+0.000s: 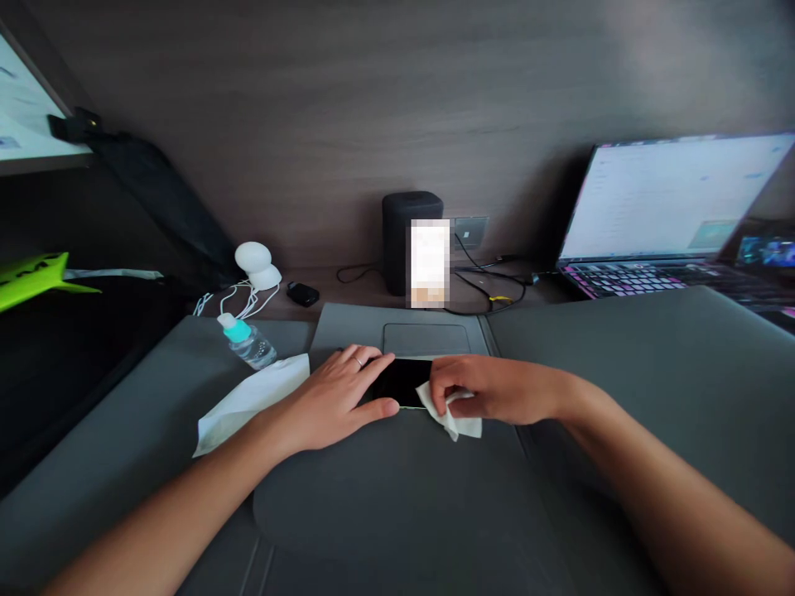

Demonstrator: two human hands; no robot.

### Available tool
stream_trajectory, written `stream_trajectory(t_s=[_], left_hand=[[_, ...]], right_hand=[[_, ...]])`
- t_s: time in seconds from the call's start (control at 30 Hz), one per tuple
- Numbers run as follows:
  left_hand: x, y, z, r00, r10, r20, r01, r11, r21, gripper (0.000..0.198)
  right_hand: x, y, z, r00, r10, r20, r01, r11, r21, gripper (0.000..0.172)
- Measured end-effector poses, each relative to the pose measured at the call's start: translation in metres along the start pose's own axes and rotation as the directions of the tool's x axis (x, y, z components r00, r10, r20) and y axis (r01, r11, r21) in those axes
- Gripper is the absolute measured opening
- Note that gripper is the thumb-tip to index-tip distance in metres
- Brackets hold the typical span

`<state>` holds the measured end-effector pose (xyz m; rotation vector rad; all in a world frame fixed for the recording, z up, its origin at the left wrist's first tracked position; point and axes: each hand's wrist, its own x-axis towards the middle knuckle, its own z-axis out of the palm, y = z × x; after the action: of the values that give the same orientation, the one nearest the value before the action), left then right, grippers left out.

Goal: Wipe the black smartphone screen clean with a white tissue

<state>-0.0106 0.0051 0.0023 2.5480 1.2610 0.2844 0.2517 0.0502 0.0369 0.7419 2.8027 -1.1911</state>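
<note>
While the fingers (366, 362) of the left hand (335, 399) lie close together over the left end of a black phone (403, 381), the thumb runs along its near edge, so the phone is clasped flat between them. A ring shows on one of those fingers. At three o'clock from it, the right hand (497, 389) has its fingers curled and pinching a small white wipe (463, 426), which is pressed to the right end of the phone and trails off toward five o'clock. The phone lies dark-faced on a grey mat (403, 505), straight ahead at twelve o'clock of the person. A larger white tissue (248, 403) lies flat at nine o'clock of the left hand, partly under the wrist. Just beyond it, at ten o'clock, a small clear bottle (249, 341) with a teal cap lies on its side. A black speaker (397, 240) stands at twelve o'clock by the wall, and an open laptop (671, 215) glows at two o'clock.
</note>
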Motion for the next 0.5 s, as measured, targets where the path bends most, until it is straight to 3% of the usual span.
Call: stream_trajectory(t_s=[0.13,0.27,0.5], left_hand=[[0.0,0.001,0.0,1.0,0.005,-0.006,-0.005,1.0,0.011,0.063],[0.001,0.001,-0.001,1.0,0.007,0.001,-0.007,1.0,0.014,0.064],[-0.001,0.001,-0.001,1.0,-0.008,-0.005,0.008,1.0,-0.011,0.067]], right_hand=[[-0.01,0.004,-0.01,0.993,0.106,0.046,-0.108,0.993,0.04,0.012],[-0.012,0.007,-0.014,0.983,0.185,-0.007,-0.184,0.982,0.052,0.014],[0.004,0.012,-0.003,0.968,0.109,-0.225,-0.126,0.99,-0.062,0.017]])
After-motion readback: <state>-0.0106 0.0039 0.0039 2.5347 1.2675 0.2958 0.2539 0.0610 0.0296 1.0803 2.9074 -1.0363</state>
